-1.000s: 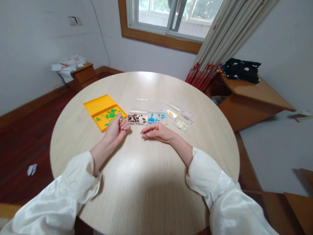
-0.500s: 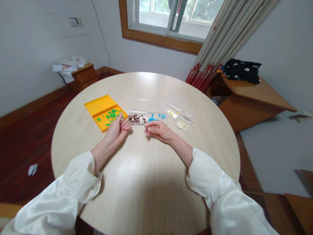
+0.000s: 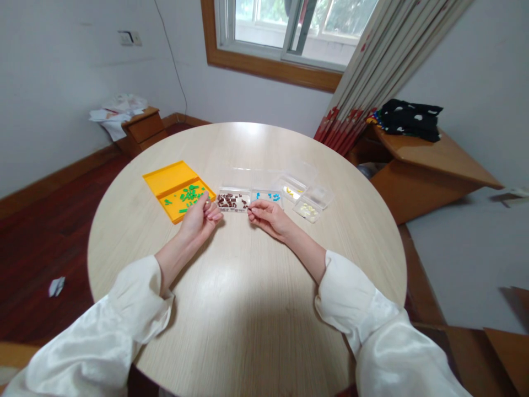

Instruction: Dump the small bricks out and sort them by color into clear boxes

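Observation:
My left hand (image 3: 200,218) is closed with curled fingers at the near right corner of the yellow box (image 3: 165,207). Whatever it holds is too small to make out. Small green building pieces (image 3: 190,194) lie in that open box. My right hand (image 3: 268,219) pinches what looks like a tiny dark brown piece (image 3: 249,208) between thumb and fingertips. It is just in front of two clear boxes, partly covering the one with blue pieces (image 3: 273,196). Beside that one, the other clear box (image 3: 233,210) contains brown pieces (image 3: 227,200).
To the right are two smaller clear boxes, one with yellow pieces (image 3: 290,192), the other with cream pieces (image 3: 308,210). Everything stands on a round pale wooden table (image 3: 248,309). A wooden cabinet (image 3: 430,171) is at the right, a curtain (image 3: 363,82) behind.
My right hand's fingertips have shifted slightly up and to the right, and the fingers have drawn closer together. My left hand has stayed almost still.

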Demonstrator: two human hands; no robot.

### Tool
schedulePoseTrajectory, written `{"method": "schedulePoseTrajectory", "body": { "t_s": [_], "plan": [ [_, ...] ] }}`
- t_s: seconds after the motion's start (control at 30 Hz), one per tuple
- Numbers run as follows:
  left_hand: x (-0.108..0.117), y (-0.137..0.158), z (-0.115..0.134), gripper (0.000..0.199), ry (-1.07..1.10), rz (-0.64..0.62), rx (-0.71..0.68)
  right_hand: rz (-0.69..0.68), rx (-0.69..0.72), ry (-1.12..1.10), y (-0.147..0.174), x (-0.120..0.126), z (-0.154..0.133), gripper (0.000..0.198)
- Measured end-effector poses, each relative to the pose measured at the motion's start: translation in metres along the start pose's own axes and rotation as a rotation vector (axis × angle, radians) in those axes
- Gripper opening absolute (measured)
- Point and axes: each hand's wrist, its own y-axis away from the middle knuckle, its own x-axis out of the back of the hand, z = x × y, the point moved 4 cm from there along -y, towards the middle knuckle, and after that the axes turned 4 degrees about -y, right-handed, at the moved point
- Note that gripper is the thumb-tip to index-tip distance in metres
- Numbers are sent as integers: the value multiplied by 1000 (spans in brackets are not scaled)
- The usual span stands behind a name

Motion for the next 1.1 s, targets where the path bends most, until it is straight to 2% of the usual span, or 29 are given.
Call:
{"method": "schedulePoseTrajectory", "body": {
  "t_s": [0.4,0.57,0.67,0.8,0.93,1.1],
  "plan": [
    [-5,3,0,44,-56,3,2,-60,-27,-79,8,-13,-10,46],
    [-9,7,-8,36,-243,-99,18,-7,17,79,5,-9,-3,42],
    [-11,10,-14,32,-407,-205,17,29,80,203,5,-12,0,40],
    [-11,13,-23,39,-562,-344,25,-23,110,282,9,-26,5,39],
    [-11,14,-29,44,-622,-426,91,-43,127,317,13,-33,8,35],
    [-14,19,-35,46,-622,-516,192,-16,218,480,24,-33,3,31]
  ]
}}
